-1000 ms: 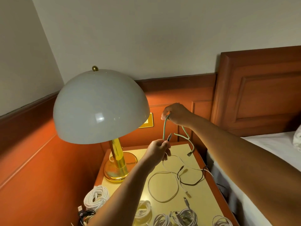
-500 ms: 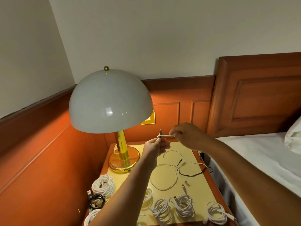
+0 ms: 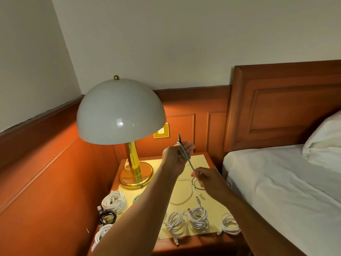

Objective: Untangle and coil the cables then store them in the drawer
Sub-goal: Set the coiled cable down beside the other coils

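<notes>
A thin green cable (image 3: 186, 157) stretches between my hands above the nightstand (image 3: 203, 159). My left hand (image 3: 176, 156) holds its upper end, the plug sticking up past my fingers. Lower and to the right, my right hand (image 3: 206, 180) pinches the cable's other part. Loose white and black cables (image 3: 190, 193) lie tangled on the yellow top below. Several coiled white cables (image 3: 197, 218) sit along the front edge. No drawer shows in view.
A dome-shaded lamp (image 3: 120, 115) with a gold base stands at the back left of the nightstand. More coils, white (image 3: 113, 200) and black (image 3: 108, 216), lie at the left front. The bed (image 3: 287, 185) and its wooden headboard (image 3: 284, 106) are on the right.
My right hand has come down from beside my left hand to lower right, drawing the green cable out taut. The camera has tilted, showing more of the nightstand's front.
</notes>
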Tool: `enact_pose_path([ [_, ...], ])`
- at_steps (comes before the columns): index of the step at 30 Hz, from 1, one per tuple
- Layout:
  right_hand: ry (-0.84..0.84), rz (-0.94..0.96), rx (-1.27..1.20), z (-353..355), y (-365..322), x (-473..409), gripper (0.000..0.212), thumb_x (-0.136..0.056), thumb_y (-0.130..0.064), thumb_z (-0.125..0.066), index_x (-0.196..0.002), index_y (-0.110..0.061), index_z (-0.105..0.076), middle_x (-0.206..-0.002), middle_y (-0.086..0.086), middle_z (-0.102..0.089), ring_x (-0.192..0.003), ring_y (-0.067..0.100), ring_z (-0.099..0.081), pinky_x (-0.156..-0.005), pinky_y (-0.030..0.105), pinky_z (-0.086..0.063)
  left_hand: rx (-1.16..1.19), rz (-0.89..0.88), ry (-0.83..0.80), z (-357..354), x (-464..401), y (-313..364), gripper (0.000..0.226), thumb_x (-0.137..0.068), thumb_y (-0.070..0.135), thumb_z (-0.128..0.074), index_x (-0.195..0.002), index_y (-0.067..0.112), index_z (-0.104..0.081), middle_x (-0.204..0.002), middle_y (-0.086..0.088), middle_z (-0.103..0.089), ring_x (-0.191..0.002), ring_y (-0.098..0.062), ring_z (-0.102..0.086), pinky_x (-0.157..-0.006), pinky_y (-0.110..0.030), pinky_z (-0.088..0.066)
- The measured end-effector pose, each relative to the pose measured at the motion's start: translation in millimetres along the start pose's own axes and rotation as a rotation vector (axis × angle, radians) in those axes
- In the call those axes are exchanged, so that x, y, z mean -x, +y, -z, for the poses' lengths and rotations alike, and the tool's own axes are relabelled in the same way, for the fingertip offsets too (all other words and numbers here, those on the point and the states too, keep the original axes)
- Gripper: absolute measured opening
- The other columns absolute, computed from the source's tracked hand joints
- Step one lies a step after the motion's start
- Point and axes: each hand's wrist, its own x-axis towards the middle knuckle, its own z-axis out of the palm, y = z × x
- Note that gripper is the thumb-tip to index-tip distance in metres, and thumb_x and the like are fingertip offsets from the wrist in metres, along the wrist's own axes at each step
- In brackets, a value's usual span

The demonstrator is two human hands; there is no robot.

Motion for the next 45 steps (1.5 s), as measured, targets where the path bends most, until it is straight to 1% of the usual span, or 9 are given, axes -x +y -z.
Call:
enact_pose_path([
  [4, -0.017, -0.022, 0.06, 25.1, 2.1, -9.2, 0.027, -0.102, -0.013, -0.045, -0.089, -0.028, -0.063, -0.062, -0.006, -0.048, -0.059, 0.01, -0.042, -0.057, 0.025, -0.034, 0.055, -0.007, -0.047, -16.8, -0.7, -2.1, 0.031, -0.098, 0.008, -0.026, -0.098, 0.0, -0.055, -0.068, -0.008, -0.061, -0.063, -0.021, -0.064, -0.065, -0.03, -0.048],
  [10, -0.013, -0.072, 0.006, 66.3, -8.7, -3.9, 0.022, -0.102, -0.013, -0.046, -0.104, -0.013, -0.067, -0.06, -0.001, -0.044, -0.052, 0.007, -0.037, -0.046, 0.013, -0.032, 0.067, -0.057, -0.117, -48.4, 7.7, -13.6, 0.033, -0.098, 0.013, -0.029, -0.091, 0.002, -0.059, -0.057, -0.003, -0.054, -0.053, -0.016, -0.051, -0.063, -0.027, -0.045],
  [19, -0.05, -0.118, -0.276, 63.2, -20.1, 58.6, 0.022, -0.102, -0.012, -0.045, -0.1, -0.009, -0.067, -0.055, -0.004, -0.045, -0.043, 0.004, -0.033, -0.042, 0.017, -0.03, -0.013, -0.01, -0.224, -75.1, 51.4, -22.9, 0.032, -0.095, 0.013, -0.03, -0.086, 0.002, -0.059, -0.055, -0.002, -0.051, -0.053, -0.014, -0.046, -0.061, -0.026, -0.038],
  [25, -0.081, -0.132, -0.392, 46.2, -20.8, 106.9, 0.021, -0.103, -0.012, -0.045, -0.097, -0.006, -0.064, -0.061, 0.004, -0.042, -0.045, 0.008, -0.029, -0.041, 0.02, -0.023, -0.166, 0.053, -0.272, -59.6, 99.6, -27.2, 0.03, -0.1, 0.01, -0.031, -0.095, 0.0, -0.059, -0.06, -0.002, -0.055, -0.053, -0.014, -0.055, -0.058, -0.025, -0.048],
  [28, -0.084, -0.165, -0.381, 37.9, -18.5, 127.1, 0.029, -0.104, -0.009, -0.039, -0.092, -0.008, -0.065, -0.058, 0.004, -0.043, -0.043, 0.01, -0.026, -0.042, 0.023, -0.02, -0.164, 0.08, -0.316, -50.9, 127.7, -31.5, 0.03, -0.102, 0.011, -0.032, -0.095, 0.0, -0.059, -0.059, -0.002, -0.054, -0.052, -0.013, -0.053, -0.055, -0.022, -0.048],
  [32, -0.134, -0.209, -0.385, 29.3, -17.1, 151.0, 0.032, -0.104, -0.027, -0.043, -0.091, -0.008, -0.065, -0.054, 0.003, -0.04, -0.041, 0.01, -0.025, -0.04, 0.021, -0.021, -0.204, 0.06, -0.365, -40.8, 154.5, -40.9, 0.031, -0.103, 0.013, -0.033, -0.094, 0.001, -0.061, -0.057, 0.001, -0.054, -0.05, -0.009, -0.049, -0.053, -0.02, -0.045],
  [36, -0.161, -0.242, -0.452, 25.3, -18.9, 157.7, 0.034, -0.105, -0.008, -0.033, -0.092, -0.008, -0.065, -0.056, 0.002, -0.039, -0.042, 0.009, -0.023, -0.038, 0.02, -0.02, -0.289, 0.005, -0.373, -28.3, 172.4, -50.6, 0.03, -0.102, 0.012, -0.036, -0.093, 0.003, -0.062, -0.06, 0.002, -0.054, -0.051, -0.007, -0.048, -0.058, -0.022, -0.039],
  [39, -0.126, -0.244, -0.437, 17.4, -19.3, 151.8, 0.038, -0.103, -0.001, -0.029, -0.088, -0.008, -0.064, -0.058, 0.002, -0.037, -0.042, 0.009, -0.021, -0.038, 0.019, -0.018, -0.358, -0.033, -0.36, -11.1, 180.9, -47.7, 0.027, -0.102, 0.012, -0.038, -0.095, 0.002, -0.062, -0.063, 0.001, -0.057, -0.051, -0.008, -0.051, -0.058, -0.021, -0.044],
  [45, -0.093, -0.188, -0.305, -3.3, -30.2, 136.3, 0.031, -0.104, -0.01, -0.039, -0.087, -0.01, -0.065, -0.051, -0.006, -0.037, -0.041, 0.007, -0.022, -0.042, 0.02, -0.019, -0.371, -0.056, -0.312, 15.6, 193.8, -33.6, 0.021, -0.103, 0.01, -0.039, -0.103, -0.001, -0.057, -0.065, 0.0, -0.064, -0.054, -0.009, -0.055, -0.054, -0.019, -0.049],
])
